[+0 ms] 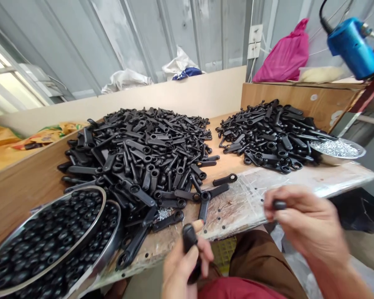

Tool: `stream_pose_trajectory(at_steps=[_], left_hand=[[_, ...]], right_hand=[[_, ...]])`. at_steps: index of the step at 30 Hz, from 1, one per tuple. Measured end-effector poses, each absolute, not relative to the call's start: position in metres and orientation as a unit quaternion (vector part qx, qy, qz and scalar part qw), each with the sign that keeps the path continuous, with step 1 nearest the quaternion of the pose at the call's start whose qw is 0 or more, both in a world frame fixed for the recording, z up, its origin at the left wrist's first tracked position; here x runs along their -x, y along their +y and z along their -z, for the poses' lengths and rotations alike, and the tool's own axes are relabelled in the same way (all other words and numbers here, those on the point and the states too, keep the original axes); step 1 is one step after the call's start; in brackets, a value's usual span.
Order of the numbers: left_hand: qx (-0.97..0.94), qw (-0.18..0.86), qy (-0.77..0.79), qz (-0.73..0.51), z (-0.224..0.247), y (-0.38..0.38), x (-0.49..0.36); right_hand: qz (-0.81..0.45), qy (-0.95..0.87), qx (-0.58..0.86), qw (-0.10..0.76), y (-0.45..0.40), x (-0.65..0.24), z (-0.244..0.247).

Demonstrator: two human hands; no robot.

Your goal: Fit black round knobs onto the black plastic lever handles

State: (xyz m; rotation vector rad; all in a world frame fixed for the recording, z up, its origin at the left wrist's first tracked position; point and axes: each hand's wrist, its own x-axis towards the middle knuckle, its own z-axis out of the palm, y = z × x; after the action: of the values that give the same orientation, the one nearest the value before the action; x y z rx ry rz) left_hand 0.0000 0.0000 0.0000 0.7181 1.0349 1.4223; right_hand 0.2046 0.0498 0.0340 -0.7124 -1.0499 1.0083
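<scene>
Black levers lie heaped on a worn worktop (249,195) — a larger pile (149,145) at left, a smaller one (268,137) at right — between pans (105,199) of black knobs (46,232) at the near left corner and a bowl (360,154) of shiny bits (336,146) toward the right edge.

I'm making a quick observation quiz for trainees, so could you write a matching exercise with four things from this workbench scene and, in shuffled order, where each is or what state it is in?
1. Pink bag
2. Blue device
3. Metal bowl
4. Right hand

A. Holding a small black piece
B. At the right end of the smaller black pile, filled with silvery bits
C. Above the wooden panel, gathered at its top
D. At upper right, joined to a black cable

Pairs: 1-C, 2-D, 3-B, 4-A
</scene>
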Motion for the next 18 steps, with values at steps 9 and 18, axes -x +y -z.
stream_pose_trajectory(at_steps=[9,18], left_hand=[[-0.294,0.622,0.445,-0.573,0.024,0.022,-0.025],[-0.295,0.562,0.454,-0.625,0.010,0.013,-0.031]], right_hand=[[-0.641,-0.393,0.245,0.612,0.066,-0.165,0.021],[-0.636,-0.425,0.265,0.588,0.063,-0.159,0.021]])
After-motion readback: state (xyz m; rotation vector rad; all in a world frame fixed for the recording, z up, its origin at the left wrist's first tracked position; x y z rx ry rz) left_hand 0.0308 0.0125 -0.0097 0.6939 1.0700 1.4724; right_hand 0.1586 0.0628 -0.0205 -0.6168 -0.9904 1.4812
